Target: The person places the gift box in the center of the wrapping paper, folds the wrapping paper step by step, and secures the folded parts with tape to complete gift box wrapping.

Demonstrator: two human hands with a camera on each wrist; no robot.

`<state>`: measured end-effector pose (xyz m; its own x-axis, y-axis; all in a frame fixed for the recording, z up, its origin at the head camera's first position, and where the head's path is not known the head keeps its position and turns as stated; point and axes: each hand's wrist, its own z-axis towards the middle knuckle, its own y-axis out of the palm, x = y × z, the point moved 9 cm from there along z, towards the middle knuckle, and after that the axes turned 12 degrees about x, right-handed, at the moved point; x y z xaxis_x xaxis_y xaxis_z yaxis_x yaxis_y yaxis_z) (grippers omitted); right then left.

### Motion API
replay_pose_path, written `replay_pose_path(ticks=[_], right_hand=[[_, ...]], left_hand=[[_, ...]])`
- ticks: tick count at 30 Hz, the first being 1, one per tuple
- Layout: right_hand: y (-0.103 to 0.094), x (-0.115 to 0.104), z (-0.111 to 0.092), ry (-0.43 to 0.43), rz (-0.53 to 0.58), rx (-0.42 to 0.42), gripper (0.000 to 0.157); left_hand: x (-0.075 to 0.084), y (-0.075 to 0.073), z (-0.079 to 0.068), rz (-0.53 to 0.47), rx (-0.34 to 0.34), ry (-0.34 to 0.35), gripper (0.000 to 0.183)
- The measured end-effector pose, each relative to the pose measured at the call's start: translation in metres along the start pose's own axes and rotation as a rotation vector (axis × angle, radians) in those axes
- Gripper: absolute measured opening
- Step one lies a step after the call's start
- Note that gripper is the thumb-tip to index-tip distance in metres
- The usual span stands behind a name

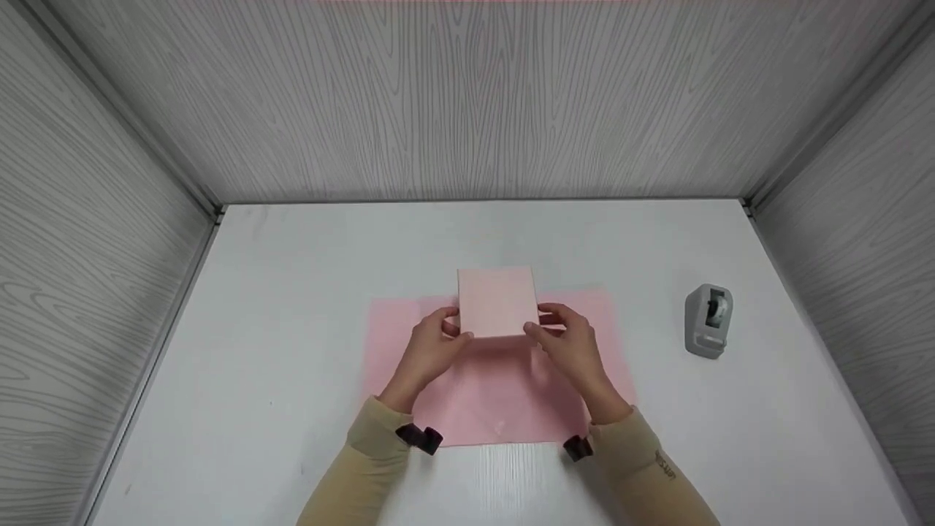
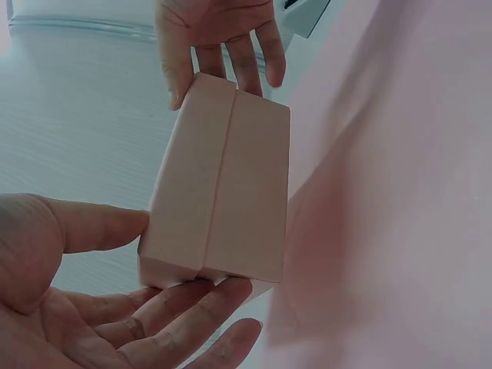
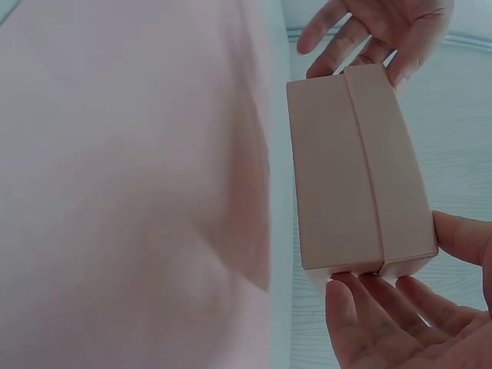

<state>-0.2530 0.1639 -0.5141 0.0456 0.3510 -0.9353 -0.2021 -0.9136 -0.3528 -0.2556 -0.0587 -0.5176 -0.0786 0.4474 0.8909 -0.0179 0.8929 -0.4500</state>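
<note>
Both hands hold up a small pale pink lidded box, one at each side. The left hand grips its left end, thumb on the near top edge and fingers against the side. At the opposite end the right hand grips it the same way. A lid seam runs along the side of the box in the left wrist view, and the lid is on. Under the box and hands a sheet of pink paper lies spread on the table, with the box's shadow falling on it.
A grey tape dispenser stands on the right part of the white table. Grey wood-grain panels wall in the back and both sides. Dark wrist cameras sit at the cuffs of the beige sleeves.
</note>
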Motion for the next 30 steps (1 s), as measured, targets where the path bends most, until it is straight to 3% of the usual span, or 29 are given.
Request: replay_pose_path(ticks=[12,30], right_hand=[[0.006,0.018,-0.016,0.040,-0.040,-0.042,0.044],[0.013,0.028,-0.022,0.090,-0.055,-0.093,0.042]], left_hand=[[-0.015,0.005,-0.015,0.014,-0.035,-0.007,0.056],[-0.027,0.009,-0.021,0.029,-0.061,0.005,0.055]])
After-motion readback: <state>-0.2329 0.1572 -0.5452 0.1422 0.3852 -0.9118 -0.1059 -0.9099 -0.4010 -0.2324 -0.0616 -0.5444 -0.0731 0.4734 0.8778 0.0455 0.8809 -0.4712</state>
